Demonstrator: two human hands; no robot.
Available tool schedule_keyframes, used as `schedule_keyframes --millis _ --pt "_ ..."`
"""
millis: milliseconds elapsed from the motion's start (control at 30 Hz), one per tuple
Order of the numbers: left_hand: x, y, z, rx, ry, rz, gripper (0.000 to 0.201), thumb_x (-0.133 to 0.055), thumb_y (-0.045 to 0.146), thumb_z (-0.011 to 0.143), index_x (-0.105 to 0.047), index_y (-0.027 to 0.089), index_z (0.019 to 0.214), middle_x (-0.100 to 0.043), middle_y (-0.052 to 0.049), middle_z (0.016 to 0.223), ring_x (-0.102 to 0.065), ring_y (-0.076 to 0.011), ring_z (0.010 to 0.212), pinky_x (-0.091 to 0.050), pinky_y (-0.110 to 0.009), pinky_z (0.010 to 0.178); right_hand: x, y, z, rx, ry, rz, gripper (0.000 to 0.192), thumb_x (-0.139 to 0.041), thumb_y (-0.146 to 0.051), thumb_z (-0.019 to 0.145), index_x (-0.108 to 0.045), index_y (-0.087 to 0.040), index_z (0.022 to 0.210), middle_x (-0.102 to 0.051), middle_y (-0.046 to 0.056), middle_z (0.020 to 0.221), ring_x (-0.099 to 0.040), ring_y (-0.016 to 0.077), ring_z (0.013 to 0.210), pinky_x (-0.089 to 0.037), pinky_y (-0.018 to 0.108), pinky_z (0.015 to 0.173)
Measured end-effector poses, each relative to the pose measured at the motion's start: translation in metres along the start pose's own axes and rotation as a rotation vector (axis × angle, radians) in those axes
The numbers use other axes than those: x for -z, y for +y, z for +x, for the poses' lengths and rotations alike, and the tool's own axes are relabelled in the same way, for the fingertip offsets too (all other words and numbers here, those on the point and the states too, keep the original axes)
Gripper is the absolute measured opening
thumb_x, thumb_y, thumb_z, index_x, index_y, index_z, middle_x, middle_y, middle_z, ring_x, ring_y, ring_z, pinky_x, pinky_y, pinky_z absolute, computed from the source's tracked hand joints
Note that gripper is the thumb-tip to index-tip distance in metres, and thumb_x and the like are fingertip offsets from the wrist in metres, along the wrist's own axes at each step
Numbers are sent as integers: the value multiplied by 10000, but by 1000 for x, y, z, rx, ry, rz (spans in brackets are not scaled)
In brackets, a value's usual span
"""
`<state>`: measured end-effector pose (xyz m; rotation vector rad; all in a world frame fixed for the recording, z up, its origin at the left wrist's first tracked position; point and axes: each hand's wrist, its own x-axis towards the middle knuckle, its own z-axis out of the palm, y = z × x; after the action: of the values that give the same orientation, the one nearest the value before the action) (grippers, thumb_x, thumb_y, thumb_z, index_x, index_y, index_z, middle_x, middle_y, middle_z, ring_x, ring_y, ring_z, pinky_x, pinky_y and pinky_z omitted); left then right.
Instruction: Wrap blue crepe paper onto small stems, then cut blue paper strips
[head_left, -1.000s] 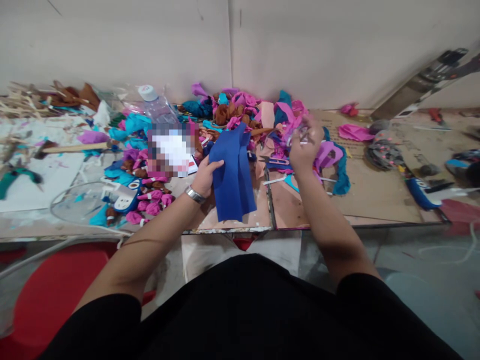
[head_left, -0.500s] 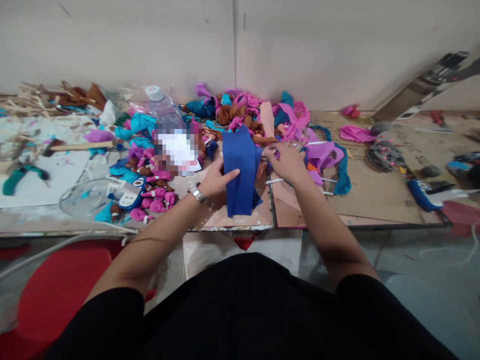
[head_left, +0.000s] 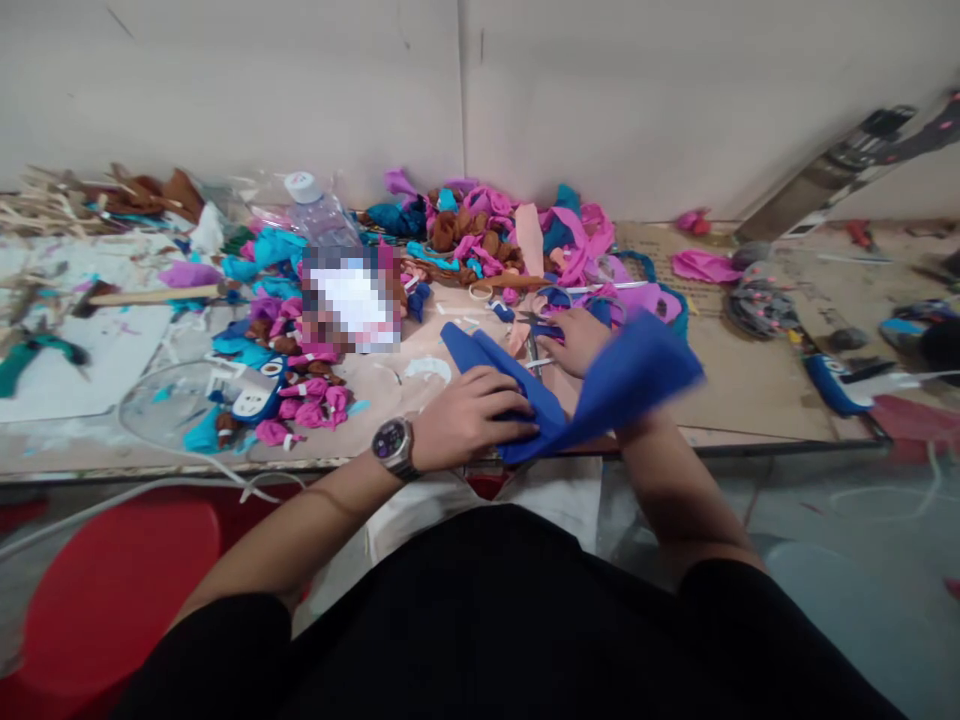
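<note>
My left hand point(head_left: 476, 418), palm down with fingers bent, presses and grips a folded blue strip point(head_left: 501, 365) of thin cloth or paper at the table's front edge. The strip's right end is raised in a blurred flap over my right forearm. Just beyond it, my right hand point(head_left: 579, 340) has its fingers around a pair of scissors point(head_left: 534, 322); the handles are mostly hidden under the hand. A peach strip point(head_left: 529, 240) lies behind, on a heap of pink, brown and teal crumpled pieces point(head_left: 480, 225).
A clear bottle point(head_left: 322, 215) with a white cap stands at the back left. Further left lie a hammer point(head_left: 157, 295) and green-handled pliers point(head_left: 37, 352). A blue-and-white device point(head_left: 259, 390) with a cable sits among pink bundles. Flattened cardboard point(head_left: 735, 385) covers the right side.
The blue strip, upright before, is now folded down, with one end swung right over my right forearm. My left hand has moved on top of it; my right hand has shifted slightly down and right.
</note>
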<state>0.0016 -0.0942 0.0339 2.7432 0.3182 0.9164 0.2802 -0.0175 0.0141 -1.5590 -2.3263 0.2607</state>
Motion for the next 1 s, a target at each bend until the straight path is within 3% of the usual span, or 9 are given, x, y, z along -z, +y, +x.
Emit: schedule_keyframes --millis 100,233,300,367,500,733,867,1000 --pt "-9 -1 -12 48 83 16 277 -627 248 1011 -764 330 1238 -769 -64 1252 -591 -248 1355 -435 -531 1225 -3 -21 -4 102 -10 95 377 -573 -435 1030 -729 -152 1225 -736 184 1251 -648 331 1219 -487 486 1092" --pt "-7 -8 -27 121 164 2 178 -672 285 998 -807 307 1113 -762 -66 1293 -553 -245 1416 -390 -542 1274 -10 -50 -15 184 -67 343 403 -515 -449 1058 -701 -157 1266 -723 160 1306 -641 307 1241 -472 467 1100" --pt "-4 -10 -34 156 189 4 149 -674 259 995 -818 289 1015 -767 -63 1278 -557 -240 1413 -407 -524 1261 -15 -60 -20 120 -123 533 423 -473 -484 1071 -694 -173 1253 -742 126 1264 -670 280 1165 -496 441 1047" --pt "-2 -11 -40 197 211 29 121 -704 262 977 -821 292 970 -771 -55 1271 -555 -246 1417 -396 -532 1261 -22 -66 -24 1 -176 798 452 -473 -565 1053 -701 -185 1137 -761 78 1098 -688 237 984 -538 378 893" --pt "4 -10 -51 265 215 99 61 -793 310 913 -836 334 948 -749 -35 1323 -506 -278 1477 -318 -593 1298 -33 -69 -27 -230 -138 1180 421 -717 -616 879 -638 -207 937 -645 -30 791 -568 135 686 -459 255 634" --pt "18 -18 -69 402 191 158 237 -702 148 936 -846 335 958 -686 -34 1432 -470 -287 1503 -435 -583 1233 -40 -55 -27 -324 43 1200 369 -753 -557 844 -619 -215 888 -572 -63 686 -489 85 539 -377 213 499" --pt "25 -27 -78 431 75 147 468 -529 -7 913 -827 311 1084 -673 -34 1456 -493 -268 1480 -458 -578 1226 -39 -46 -28 -390 19 1093 341 -732 -536 847 -596 -231 911 -553 -78 610 -513 106 410 -361 230 374" --pt "26 -29 -83 450 -17 85 587 -468 -23 894 -751 298 1295 -679 -46 1450 -545 -256 1440 -484 -559 1216 -37 -43 -31 -406 -12 957 281 -717 -440 875 -592 -219 998 -555 -85 583 -562 118 392 -364 220 348"
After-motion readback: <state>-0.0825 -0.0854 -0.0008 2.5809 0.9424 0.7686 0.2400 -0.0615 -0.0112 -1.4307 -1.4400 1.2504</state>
